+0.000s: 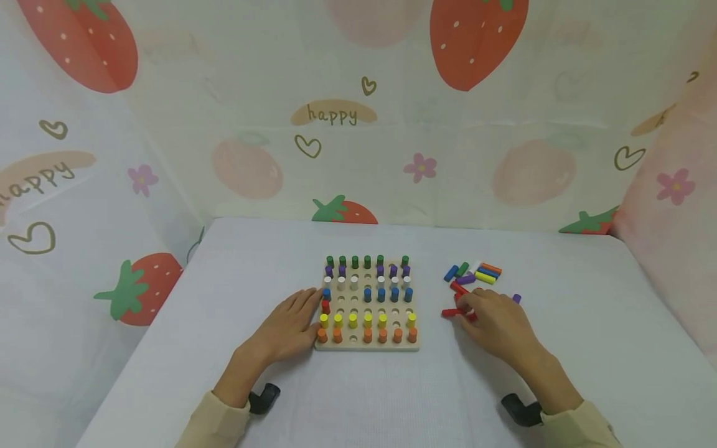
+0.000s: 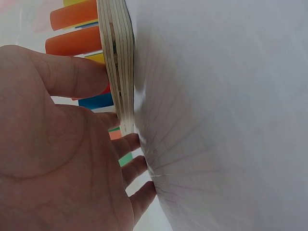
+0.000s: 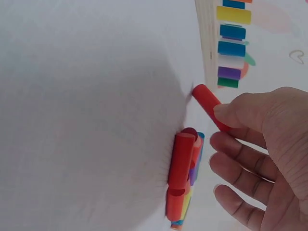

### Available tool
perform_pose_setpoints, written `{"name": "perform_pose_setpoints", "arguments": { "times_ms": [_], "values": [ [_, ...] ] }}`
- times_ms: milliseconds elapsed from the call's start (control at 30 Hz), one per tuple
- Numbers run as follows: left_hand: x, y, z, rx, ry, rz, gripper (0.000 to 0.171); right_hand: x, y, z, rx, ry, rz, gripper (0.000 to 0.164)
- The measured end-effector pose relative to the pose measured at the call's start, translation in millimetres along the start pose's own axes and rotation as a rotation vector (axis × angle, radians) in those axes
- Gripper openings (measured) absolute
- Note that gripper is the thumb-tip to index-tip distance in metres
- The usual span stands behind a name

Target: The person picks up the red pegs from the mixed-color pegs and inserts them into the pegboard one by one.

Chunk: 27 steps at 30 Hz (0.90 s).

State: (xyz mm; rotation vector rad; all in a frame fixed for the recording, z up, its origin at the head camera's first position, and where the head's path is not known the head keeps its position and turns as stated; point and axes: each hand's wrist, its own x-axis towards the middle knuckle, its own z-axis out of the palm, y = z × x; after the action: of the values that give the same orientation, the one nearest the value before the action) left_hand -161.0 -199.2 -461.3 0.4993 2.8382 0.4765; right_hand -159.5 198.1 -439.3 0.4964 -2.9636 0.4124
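Note:
A wooden pegboard [image 1: 366,347] carries rows of coloured pegs: green, purple, white, blue, yellow and orange, plus a single red peg [image 1: 325,307] at its left side. Some holes in the rows are bare. My left hand [image 1: 288,326] lies along the board's left edge, fingers stretched out, thumb touching the side in the left wrist view. To the right of the board, my right hand [image 1: 498,320] pinches a red peg [image 3: 208,102] between thumb and index finger, its free end pointing toward the board. More red pegs [image 3: 181,161] lie close to that hand.
Beyond the right hand lies a loose pile with a blue peg [image 1: 450,272], a yellow peg [image 1: 485,277], an orange peg [image 1: 491,268] and others. One purple peg [image 1: 516,298] sits apart on the white tabletop [image 1: 252,261]. Patterned cloth [image 1: 358,162] hangs behind the table.

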Motion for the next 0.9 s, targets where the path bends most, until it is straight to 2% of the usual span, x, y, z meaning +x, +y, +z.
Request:
{"name": "perform_pose_setpoints", "arguments": {
  "times_ms": [267, 567, 900],
  "values": [
    [2.2, -0.2, 3.3, -0.017, 0.001, -0.005, 0.069, 1.7, 0.6, -2.7, 0.007, 0.025, -0.046, 0.024],
    [0.6, -0.3, 0.7, -0.004, -0.01, -0.021, 0.07, 8.7, -3.8, -4.0, -0.018, 0.036, -0.134, 0.024],
    [1.6, -1.9, 1.4, -0.006, -0.01, -0.01, 0.069, 12.8, -7.3, -5.8, -0.051, -0.012, -0.127, 0.021]
  ]
}}
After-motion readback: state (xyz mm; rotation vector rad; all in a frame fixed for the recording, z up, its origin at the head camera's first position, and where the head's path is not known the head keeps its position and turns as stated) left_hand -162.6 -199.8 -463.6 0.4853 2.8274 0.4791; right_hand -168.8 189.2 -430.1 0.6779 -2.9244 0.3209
